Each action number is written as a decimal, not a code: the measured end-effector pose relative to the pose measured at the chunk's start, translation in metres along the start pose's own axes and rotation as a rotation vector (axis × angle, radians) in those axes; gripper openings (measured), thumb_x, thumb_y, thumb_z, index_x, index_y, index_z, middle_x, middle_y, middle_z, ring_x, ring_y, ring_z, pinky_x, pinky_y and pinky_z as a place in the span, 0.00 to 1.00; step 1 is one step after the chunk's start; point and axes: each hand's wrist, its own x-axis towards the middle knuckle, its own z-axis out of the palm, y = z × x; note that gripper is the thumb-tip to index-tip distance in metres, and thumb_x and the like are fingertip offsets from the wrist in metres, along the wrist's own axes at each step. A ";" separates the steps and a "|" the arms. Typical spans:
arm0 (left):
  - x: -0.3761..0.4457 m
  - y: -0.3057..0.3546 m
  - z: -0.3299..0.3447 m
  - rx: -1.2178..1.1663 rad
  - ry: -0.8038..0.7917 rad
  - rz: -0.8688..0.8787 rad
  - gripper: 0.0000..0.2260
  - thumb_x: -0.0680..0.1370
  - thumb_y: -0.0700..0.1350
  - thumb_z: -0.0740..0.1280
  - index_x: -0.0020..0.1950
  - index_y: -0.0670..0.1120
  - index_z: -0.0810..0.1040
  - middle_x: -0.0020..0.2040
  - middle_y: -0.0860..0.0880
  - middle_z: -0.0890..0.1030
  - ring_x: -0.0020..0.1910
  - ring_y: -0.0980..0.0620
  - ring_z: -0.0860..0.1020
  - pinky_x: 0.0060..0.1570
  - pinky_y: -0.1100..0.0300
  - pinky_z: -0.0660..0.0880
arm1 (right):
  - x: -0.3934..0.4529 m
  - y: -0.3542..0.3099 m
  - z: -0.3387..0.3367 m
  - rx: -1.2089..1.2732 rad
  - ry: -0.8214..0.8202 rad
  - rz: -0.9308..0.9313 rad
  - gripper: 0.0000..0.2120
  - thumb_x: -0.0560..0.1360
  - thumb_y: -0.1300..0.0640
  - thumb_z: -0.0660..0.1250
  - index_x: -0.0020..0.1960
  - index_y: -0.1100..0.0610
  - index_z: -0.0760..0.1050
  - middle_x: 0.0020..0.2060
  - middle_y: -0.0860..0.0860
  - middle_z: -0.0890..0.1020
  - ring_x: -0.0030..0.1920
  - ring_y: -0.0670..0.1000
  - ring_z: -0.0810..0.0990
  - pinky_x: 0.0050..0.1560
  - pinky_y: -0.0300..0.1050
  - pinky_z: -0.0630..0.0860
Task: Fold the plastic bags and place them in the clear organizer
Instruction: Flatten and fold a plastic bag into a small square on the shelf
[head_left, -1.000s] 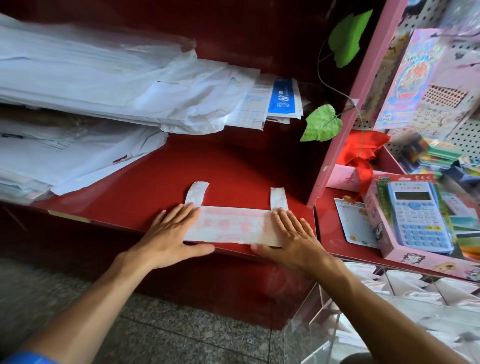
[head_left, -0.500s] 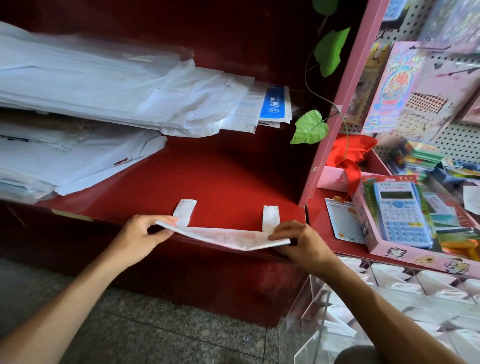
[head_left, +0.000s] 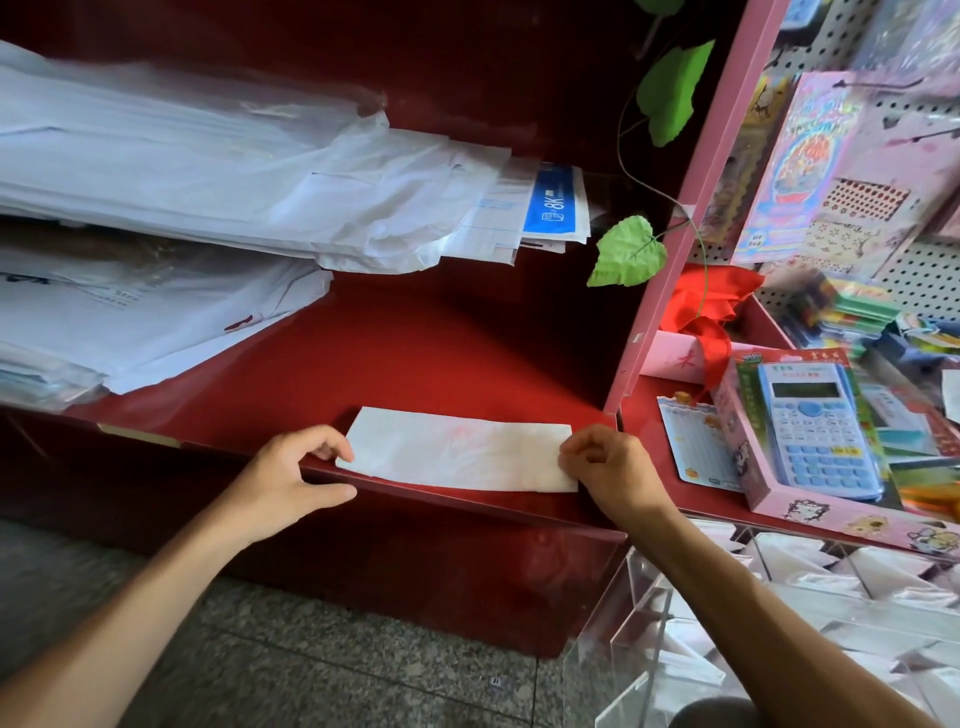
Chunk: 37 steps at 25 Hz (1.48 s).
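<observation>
Currently, per item:
bag: folded plastic bag (head_left: 457, 451), white with faint pink print I can't read, lies flat as a long rectangle at the front edge of the red shelf (head_left: 441, 358).
left hand: left hand (head_left: 291, 475) at the bag's left end; fingers curled, fingertips on the end edge, thumb along the shelf's front lip below it.
right hand: right hand (head_left: 610, 467) at the bag's right end; fingers curled over the corner, looks like a pinch on that edge.
organizer: clear organizer (head_left: 769, 613) sits below right, under the pink counter; white folded bags lie in its compartments, exact compartment count unclear.
bag stock: stack of white plastic bags (head_left: 197, 171) on the upper left of the shelf, well apart from the folded one.
readable text: blue label (head_left: 553, 200) in the paper pile reads "8K"; rest too small.
calculator: blue calculator (head_left: 815, 428) in a pink box (head_left: 810, 499) to the right; box print is not legible.
other: green leaf (head_left: 628, 252) hangs by the pink post (head_left: 675, 218).
</observation>
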 end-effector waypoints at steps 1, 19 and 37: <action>0.001 -0.002 0.001 0.044 0.008 0.035 0.18 0.67 0.37 0.79 0.43 0.60 0.80 0.45 0.55 0.81 0.48 0.64 0.75 0.49 0.72 0.67 | -0.002 -0.003 -0.002 0.016 -0.045 -0.004 0.08 0.70 0.60 0.75 0.41 0.47 0.80 0.37 0.48 0.84 0.39 0.49 0.80 0.44 0.40 0.76; 0.009 0.041 0.010 -0.669 0.334 -0.050 0.10 0.81 0.43 0.65 0.39 0.47 0.74 0.32 0.59 0.71 0.34 0.63 0.68 0.37 0.71 0.64 | -0.009 -0.031 0.008 0.469 -0.054 0.076 0.13 0.79 0.53 0.65 0.51 0.65 0.76 0.39 0.52 0.79 0.39 0.48 0.77 0.38 0.43 0.74; 0.017 0.022 0.029 -0.427 0.464 -0.274 0.19 0.82 0.48 0.63 0.40 0.36 0.65 0.34 0.49 0.60 0.35 0.53 0.59 0.36 0.55 0.55 | 0.007 -0.031 0.022 0.561 -0.206 0.103 0.11 0.76 0.54 0.71 0.57 0.53 0.77 0.44 0.48 0.82 0.42 0.48 0.81 0.39 0.41 0.76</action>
